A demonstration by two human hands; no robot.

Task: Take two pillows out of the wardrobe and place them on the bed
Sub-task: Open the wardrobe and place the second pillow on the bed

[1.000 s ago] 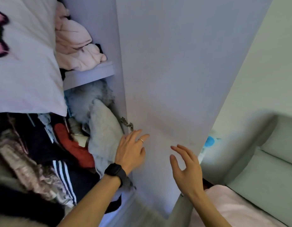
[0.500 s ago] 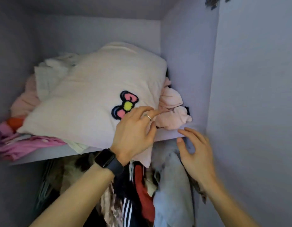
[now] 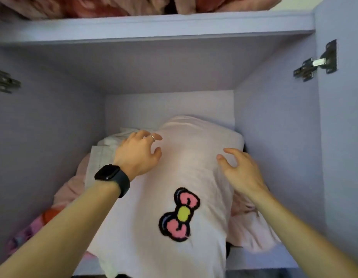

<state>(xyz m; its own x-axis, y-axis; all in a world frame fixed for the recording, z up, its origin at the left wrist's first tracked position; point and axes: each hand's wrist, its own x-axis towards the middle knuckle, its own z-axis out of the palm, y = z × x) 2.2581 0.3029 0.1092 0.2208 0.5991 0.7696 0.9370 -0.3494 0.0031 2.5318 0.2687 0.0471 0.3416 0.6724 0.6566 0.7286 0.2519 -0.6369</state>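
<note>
Both your arms reach up and forward, forearms bare. Your left hand is palm down with the fingers loosely curled and spread, a ring on one finger and a black smartwatch on the wrist. Your right hand is open, fingers splayed, thumb pointing inward toward the left.

Pale pink pillow w/ bow patch lies on wardrobe shelf.
</note>
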